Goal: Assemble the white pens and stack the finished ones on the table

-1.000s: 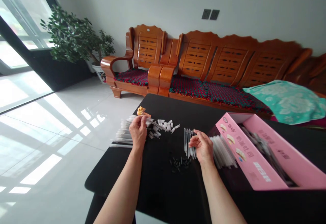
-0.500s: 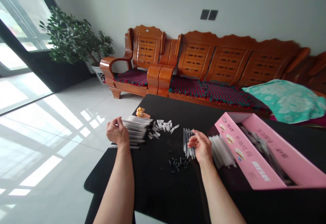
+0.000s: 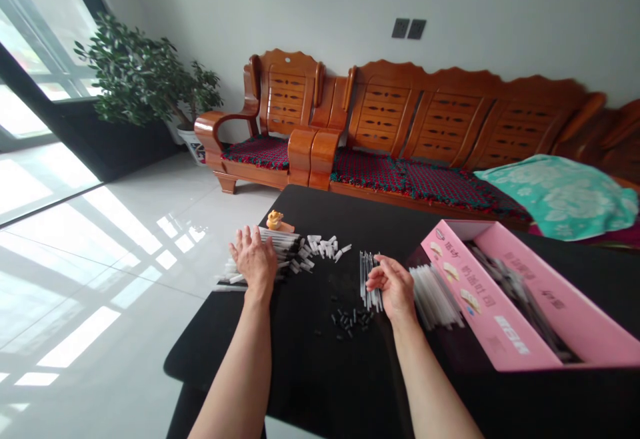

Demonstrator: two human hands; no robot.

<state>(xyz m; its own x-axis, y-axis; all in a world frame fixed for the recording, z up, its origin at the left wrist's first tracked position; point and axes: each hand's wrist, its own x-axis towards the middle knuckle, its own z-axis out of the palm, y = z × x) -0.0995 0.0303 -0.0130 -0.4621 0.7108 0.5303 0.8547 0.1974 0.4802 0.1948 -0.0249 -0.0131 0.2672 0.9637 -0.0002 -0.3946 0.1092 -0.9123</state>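
Note:
My left hand (image 3: 255, 260) lies spread and flat over a pile of whitish pen-like sticks (image 3: 235, 278), several with black ends; it hides much of the pile. Beside it, short white plastic pieces (image 3: 327, 247) are scattered. My right hand (image 3: 393, 284) is open, fingers loosely bent, over a row of thin dark-and-clear rods (image 3: 369, 292) that look like pen refills. Whether its fingertips touch them is unclear. Right of that hand lies a bunch of translucent white tubes (image 3: 437, 299). Small black caps (image 3: 350, 322) are strewn between my hands, nearer to me.
A long pink box (image 3: 487, 299) with dark contents stands at the right of the black table (image 3: 310, 372). A small yellow figure (image 3: 275, 220) sits at the far left edge. Beyond are a wooden sofa (image 3: 385, 119), a teal cloth (image 3: 560, 192) and a potted plant (image 3: 145, 72).
My left hand has moved right from the pile's outer end and opened flat on top of the sticks. The right hand has stayed almost in place over the thin rods.

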